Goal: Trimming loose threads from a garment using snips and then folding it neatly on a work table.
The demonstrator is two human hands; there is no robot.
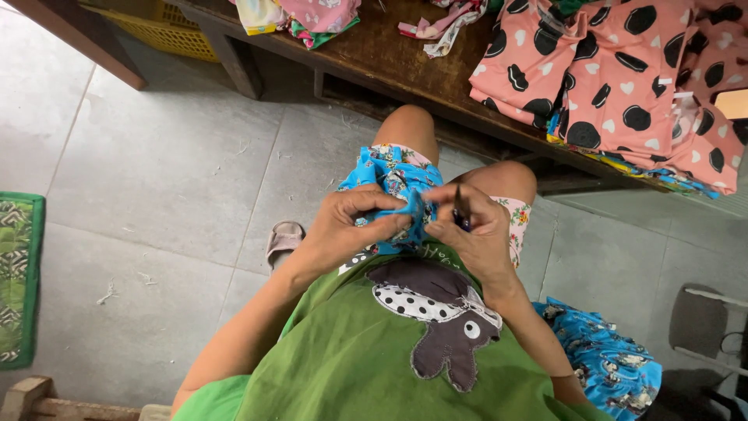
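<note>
Centre of frame: left hand (351, 226) closed, fingers pinching a fold of blue printed cloth (393, 183) that lies over the person's lap; right hand (475, 230) closed just beside it, gripping the same cloth and a small dark tool (460, 212), too hidden to identify. Upper right: pink garments with black spots (615, 74) piled on a wooden bench (374, 51); upper left, yellow basket (167, 31). Lower right: more blue cloth (608, 366) on the grey tiled floor (156, 171); left edge, green mat (17, 273).
</note>
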